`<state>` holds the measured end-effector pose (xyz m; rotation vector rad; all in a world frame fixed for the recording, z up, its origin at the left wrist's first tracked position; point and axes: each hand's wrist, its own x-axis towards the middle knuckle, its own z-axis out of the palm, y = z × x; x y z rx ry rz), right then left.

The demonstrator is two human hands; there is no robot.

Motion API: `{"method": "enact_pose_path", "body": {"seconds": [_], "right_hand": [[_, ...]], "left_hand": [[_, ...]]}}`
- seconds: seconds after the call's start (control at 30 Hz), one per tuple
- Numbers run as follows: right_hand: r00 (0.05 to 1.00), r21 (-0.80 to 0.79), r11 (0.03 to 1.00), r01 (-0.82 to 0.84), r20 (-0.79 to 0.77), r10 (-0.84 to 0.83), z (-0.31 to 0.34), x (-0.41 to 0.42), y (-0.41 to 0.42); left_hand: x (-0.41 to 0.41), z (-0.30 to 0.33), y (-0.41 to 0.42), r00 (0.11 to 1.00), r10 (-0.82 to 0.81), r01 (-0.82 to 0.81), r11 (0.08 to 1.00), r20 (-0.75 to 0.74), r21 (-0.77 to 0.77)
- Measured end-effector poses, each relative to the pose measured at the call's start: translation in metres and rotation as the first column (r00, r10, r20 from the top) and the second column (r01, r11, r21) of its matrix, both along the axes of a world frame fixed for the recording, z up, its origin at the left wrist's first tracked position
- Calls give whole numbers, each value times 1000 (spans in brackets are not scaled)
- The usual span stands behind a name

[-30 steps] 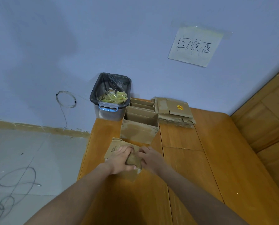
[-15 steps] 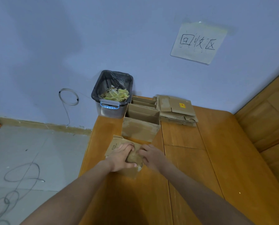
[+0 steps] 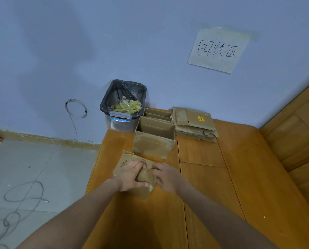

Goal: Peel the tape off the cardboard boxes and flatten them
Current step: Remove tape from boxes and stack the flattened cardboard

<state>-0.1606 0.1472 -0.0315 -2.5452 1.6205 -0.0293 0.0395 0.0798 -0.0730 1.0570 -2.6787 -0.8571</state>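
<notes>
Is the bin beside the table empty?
No, the bin holds a pile of yellowish tape scraps inside its black liner.

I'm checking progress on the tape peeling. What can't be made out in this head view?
- Any tape on the near cardboard box: hidden under the left hand and right hand.
- Small print on that box: too small to read.
- Lower sheets in the flattened cardboard stack: covered by the top sheet.
</notes>
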Motion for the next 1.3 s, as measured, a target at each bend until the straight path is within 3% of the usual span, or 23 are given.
{"method": "enact_pose_path", "body": {"seconds": [0.4,0.7,1.0,1.3], "right_hand": [[1000,-14,1000,-17,-21,17,4,1,-15],[984,72,985,-155,-77,160,17,3,-42],[987,45,986,-163,14,163,7,-6,-36],[970,180,959,-220,-63,235,20,4,-56]], "left_hand": [[-1,4,0,1000,-5,5,1000,-3,1],[-1,8,0,999,-20,20,1000,25,0],[0,8,-1,1000,-9,9,1000,-16,-3],[1,7,-1,999,-2,3,1000,-49,22]]}}
